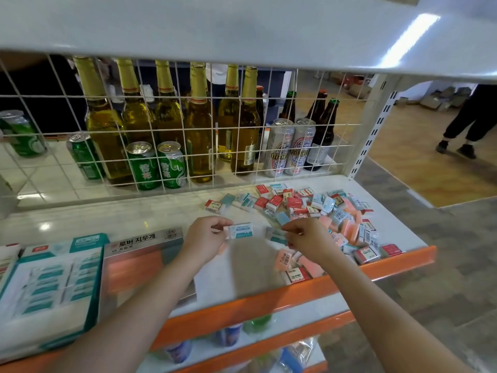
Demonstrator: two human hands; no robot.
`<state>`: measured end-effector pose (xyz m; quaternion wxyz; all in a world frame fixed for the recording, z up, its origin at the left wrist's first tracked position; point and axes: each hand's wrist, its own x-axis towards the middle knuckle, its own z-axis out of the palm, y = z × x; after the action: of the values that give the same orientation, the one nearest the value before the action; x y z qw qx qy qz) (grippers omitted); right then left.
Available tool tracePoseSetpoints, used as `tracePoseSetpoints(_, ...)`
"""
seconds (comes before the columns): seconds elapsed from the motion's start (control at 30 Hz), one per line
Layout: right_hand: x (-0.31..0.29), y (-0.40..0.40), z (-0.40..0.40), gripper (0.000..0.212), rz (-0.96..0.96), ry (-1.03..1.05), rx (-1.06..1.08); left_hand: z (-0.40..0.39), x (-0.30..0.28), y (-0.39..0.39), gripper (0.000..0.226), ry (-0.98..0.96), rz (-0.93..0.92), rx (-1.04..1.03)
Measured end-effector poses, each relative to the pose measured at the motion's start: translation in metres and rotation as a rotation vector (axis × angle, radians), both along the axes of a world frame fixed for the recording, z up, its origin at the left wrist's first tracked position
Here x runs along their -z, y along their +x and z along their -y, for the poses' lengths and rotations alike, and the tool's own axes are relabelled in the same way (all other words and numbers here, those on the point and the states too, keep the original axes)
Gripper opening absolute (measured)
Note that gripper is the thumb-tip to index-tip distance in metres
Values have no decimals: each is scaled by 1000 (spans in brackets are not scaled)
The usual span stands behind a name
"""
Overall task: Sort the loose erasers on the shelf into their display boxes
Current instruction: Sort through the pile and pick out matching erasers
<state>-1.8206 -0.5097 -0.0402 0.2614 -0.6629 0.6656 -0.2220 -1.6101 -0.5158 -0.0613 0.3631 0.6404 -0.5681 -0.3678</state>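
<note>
The left hand (205, 235) pinches a teal-and-white eraser (241, 230) just above the shelf (150, 214). At its 3 o'clock, the right hand (306, 238) pinches another teal eraser (275, 235). The loose pile of erasers (317, 211) lies at 1 o'clock. A teal display box (51, 278) sits at 8 o'clock, an orange box (134, 267) beside it.

Behind the wire grid (269, 146) you had glass bottles (199, 125) and green cans (144, 166) at upper left; a bystander's legs (468, 122) stood upper right.
</note>
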Motion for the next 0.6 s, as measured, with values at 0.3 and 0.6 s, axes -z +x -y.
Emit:
tracePoseSetpoints(0.3, -5, 7, -33, 22, 358, -99, 53, -41, -6, 9, 29, -79, -172, -49)
tracePoseSetpoints(0.6, 0, 26, -49, 21, 309, -105, -52, -73, -6, 21, 32, -91, -131, -89)
